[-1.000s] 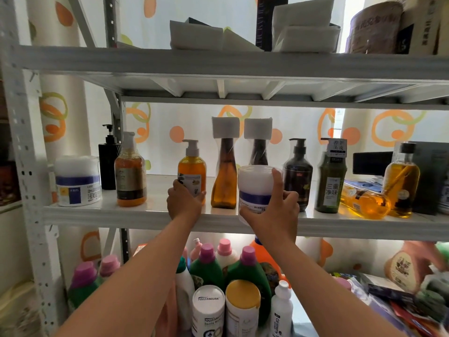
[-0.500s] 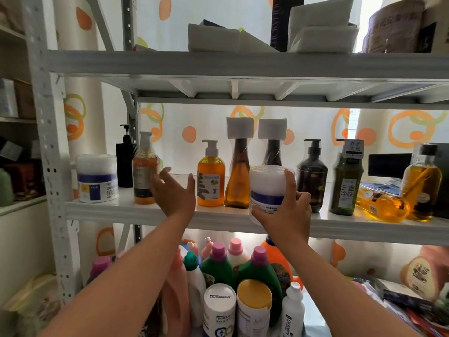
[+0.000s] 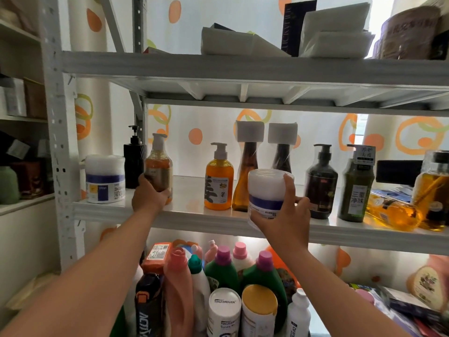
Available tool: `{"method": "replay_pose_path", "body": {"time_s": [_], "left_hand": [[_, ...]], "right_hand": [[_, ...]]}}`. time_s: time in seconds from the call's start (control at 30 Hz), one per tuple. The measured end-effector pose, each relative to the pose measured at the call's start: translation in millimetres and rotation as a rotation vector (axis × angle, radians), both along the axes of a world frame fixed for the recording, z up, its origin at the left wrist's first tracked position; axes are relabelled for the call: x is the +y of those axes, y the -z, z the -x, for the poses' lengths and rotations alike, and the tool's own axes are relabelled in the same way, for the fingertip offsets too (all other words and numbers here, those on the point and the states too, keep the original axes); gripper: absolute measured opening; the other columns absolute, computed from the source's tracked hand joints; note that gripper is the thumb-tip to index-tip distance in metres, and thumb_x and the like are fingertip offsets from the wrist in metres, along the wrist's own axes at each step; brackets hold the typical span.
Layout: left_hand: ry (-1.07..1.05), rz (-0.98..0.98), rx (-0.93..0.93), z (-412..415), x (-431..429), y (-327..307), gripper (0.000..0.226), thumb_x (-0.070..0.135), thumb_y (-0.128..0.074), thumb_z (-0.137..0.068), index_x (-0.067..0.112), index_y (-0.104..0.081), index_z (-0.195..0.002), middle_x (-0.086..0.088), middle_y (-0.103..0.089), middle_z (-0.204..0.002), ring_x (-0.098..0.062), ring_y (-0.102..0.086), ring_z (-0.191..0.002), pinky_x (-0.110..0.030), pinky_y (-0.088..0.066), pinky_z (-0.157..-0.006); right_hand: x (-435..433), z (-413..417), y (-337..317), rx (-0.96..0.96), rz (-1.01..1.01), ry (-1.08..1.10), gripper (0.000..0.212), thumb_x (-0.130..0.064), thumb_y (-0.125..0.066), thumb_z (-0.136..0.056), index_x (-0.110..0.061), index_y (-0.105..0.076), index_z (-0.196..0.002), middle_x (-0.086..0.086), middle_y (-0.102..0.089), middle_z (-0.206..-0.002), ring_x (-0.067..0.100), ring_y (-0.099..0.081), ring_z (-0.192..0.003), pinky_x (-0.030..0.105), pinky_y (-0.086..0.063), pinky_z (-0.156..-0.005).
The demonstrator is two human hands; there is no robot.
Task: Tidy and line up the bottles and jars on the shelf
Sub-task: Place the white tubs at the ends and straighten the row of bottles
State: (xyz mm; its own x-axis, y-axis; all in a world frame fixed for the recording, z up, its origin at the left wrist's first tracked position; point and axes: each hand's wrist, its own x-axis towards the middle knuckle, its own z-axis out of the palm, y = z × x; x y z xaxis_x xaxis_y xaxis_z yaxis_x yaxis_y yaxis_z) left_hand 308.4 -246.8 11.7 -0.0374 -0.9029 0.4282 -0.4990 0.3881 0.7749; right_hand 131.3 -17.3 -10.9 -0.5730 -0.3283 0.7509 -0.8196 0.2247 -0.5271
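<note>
Up at the shelf, left hand point(image 3: 149, 197) wraps the amber pump bottle's point(image 3: 159, 170) base; right hand point(image 3: 283, 218) clasps a white blue-banded tub point(image 3: 267, 190).

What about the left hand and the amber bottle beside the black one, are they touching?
Touching. The head view shows the left hand gripping the amber bottle.
</note>
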Motion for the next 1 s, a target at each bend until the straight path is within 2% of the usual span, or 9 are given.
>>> {"method": "replay_pose_path", "body": {"time_s": [0.23,0.7,0.8,0.93,1.0], "left_hand": [[0.067,0.047,-0.047,25,24,2,0.075,0.035,-0.072,-0.080,0.009,-0.031,-0.136,-0.016,-0.055,-0.129,-0.035,-0.055,-0.116,-0.043,-0.045,-0.093],[0.092,0.031,-0.032,44,40,5,0.075,0.032,-0.068,-0.084,0.013,-0.026,-0.142,-0.014,-0.052,-0.133,-0.033,-0.054,-0.119,-0.042,-0.045,-0.097],[0.111,0.038,-0.029,45,39,8,0.079,0.033,-0.067,-0.085,0.013,-0.021,-0.145,-0.012,-0.051,-0.135,-0.032,-0.052,-0.121,-0.041,-0.044,-0.099],[0.171,-0.007,-0.020,44,32,10,0.094,0.040,-0.065,-0.084,0.015,-0.004,-0.151,-0.013,-0.045,-0.143,-0.033,-0.047,-0.128,-0.044,-0.041,-0.103],[0.176,0.017,0.004,42,31,12,0.094,0.050,-0.063,-0.081,0.020,-0.008,-0.150,-0.015,-0.041,-0.145,-0.034,-0.043,-0.131,-0.047,-0.041,-0.105]], "right_hand": [[-1,-1,1,-0.009,0.002,-0.011,0.098,-0.046,-0.075,-0.070,-0.034,-0.011,-0.142,0.010,-0.035,-0.128,0.023,-0.043,-0.113,0.036,-0.048,-0.089],[-6,-5,5,0.025,0.032,-0.021,0.099,-0.048,-0.075,-0.069,-0.032,-0.012,-0.142,0.009,-0.036,-0.129,0.021,-0.042,-0.114,0.034,-0.047,-0.090],[-10,-7,6,0.027,0.038,-0.037,0.099,-0.048,-0.076,-0.068,-0.037,-0.008,-0.140,0.010,-0.036,-0.129,0.021,-0.043,-0.114,0.034,-0.047,-0.090],[-20,-13,4,0.020,0.050,-0.071,0.099,-0.047,-0.076,-0.068,-0.038,-0.008,-0.140,0.008,-0.038,-0.126,0.019,-0.043,-0.113,0.031,-0.048,-0.089],[-26,-20,3,0.006,0.047,-0.112,0.100,-0.045,-0.076,-0.068,-0.038,-0.009,-0.141,0.007,-0.037,-0.125,0.019,-0.043,-0.113,0.032,-0.048,-0.088]]}}
